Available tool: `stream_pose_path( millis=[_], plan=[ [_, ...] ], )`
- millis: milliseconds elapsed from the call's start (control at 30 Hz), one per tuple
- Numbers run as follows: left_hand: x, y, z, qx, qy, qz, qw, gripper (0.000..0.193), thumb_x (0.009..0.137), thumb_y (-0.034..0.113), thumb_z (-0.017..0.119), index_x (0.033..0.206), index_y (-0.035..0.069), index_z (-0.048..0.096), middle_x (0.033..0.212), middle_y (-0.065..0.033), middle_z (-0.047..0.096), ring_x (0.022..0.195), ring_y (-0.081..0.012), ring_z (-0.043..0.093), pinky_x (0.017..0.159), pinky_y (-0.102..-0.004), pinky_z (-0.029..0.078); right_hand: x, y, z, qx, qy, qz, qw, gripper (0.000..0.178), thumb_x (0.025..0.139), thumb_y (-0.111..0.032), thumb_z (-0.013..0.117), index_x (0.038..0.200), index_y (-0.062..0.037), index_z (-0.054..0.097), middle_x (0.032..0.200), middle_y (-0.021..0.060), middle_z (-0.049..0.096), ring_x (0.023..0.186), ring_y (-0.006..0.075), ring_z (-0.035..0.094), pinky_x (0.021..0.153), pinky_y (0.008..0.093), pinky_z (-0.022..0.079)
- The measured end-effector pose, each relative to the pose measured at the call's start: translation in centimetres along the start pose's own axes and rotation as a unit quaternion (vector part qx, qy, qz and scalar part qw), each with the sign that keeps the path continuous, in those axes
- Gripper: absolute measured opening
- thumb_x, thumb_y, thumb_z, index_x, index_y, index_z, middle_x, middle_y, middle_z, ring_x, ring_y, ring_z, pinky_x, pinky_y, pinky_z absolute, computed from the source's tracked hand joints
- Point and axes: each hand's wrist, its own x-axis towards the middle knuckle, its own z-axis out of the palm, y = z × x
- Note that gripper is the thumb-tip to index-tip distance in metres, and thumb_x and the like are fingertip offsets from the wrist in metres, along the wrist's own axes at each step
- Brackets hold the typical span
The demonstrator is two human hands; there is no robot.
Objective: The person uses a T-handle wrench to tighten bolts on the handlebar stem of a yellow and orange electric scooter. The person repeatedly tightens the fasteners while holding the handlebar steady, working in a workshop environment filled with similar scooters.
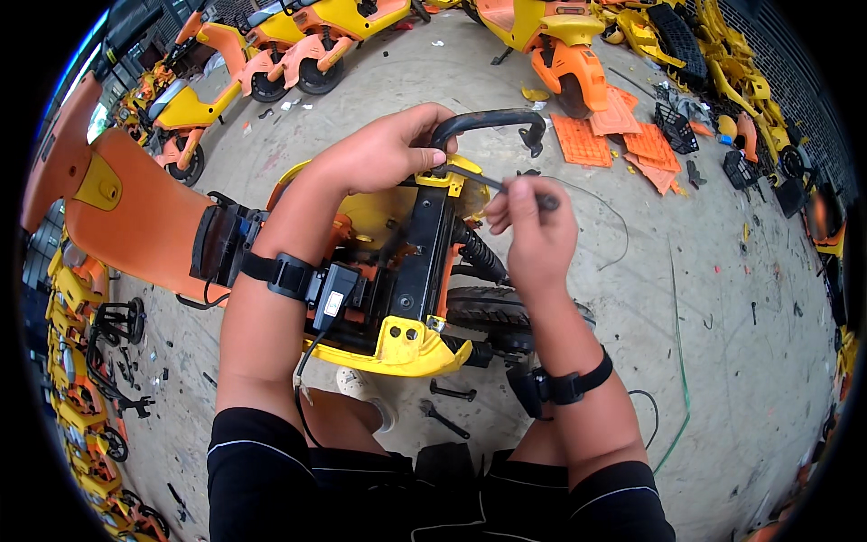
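In front of me is a partly stripped yellow and orange scooter (406, 352), its black frame beam (417, 257) bare. My left hand (379, 152) is closed around one end of a black curved grab rail (492, 118) at the tail of the frame. My right hand (540, 239) grips a dark rod-shaped tool (483, 180), whose far tip reaches the rail's mount beside my left fingers. The tip's exact fit is too small to make out. Below the tool are a black coil shock absorber (479, 255) and the rear tyre (483, 310).
An adjustable wrench (444, 420) and a short dark tool (452, 390) lie on the concrete near my feet. Orange panels (582, 142) and a black basket (674, 126) lie at the far right. More scooters (302, 50) stand behind; a green cord (684, 379) runs along the floor.
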Motion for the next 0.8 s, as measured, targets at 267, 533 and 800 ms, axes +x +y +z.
stream_pose_path(
  millis=[267,533,800],
  plan=[
    [0.1,-0.2,-0.1,-0.003,0.005,0.004,1.000,0.033,0.097,0.000,0.061,0.129,0.001,0.053,0.108,-0.0008,0.061,0.102,-0.0120,0.057,0.096,-0.0300,0.047,3.4,0.5,-0.3,0.124,0.015,0.083,0.989,0.028,0.107,-0.025,0.056,0.109,0.0024,0.060,0.084,0.0122,0.068,0.070,0.0149,0.064,0.063,0.0285,0.055],
    [0.0,-0.7,-0.2,-0.020,0.008,0.008,1.000,0.033,0.097,0.003,0.061,0.130,0.002,0.054,0.110,-0.0007,0.062,0.103,-0.0117,0.058,0.095,-0.0294,0.047,0.3,0.3,0.3,-0.059,-0.041,-0.103,0.992,0.021,0.094,-0.018,0.075,0.104,-0.0025,0.065,0.086,0.0074,0.072,0.075,0.0138,0.069,0.068,0.0280,0.055],
    [0.1,-0.7,-0.2,-0.014,0.007,0.008,1.000,0.033,0.097,0.001,0.060,0.129,0.002,0.053,0.110,-0.0010,0.061,0.104,-0.0115,0.057,0.095,-0.0296,0.047,-1.3,0.0,0.7,-0.292,-0.114,-0.353,0.881,0.035,0.073,-0.019,0.089,0.100,-0.0067,0.070,0.085,0.0087,0.072,0.073,0.0268,0.070,0.064,0.0343,0.056]
  ],
)
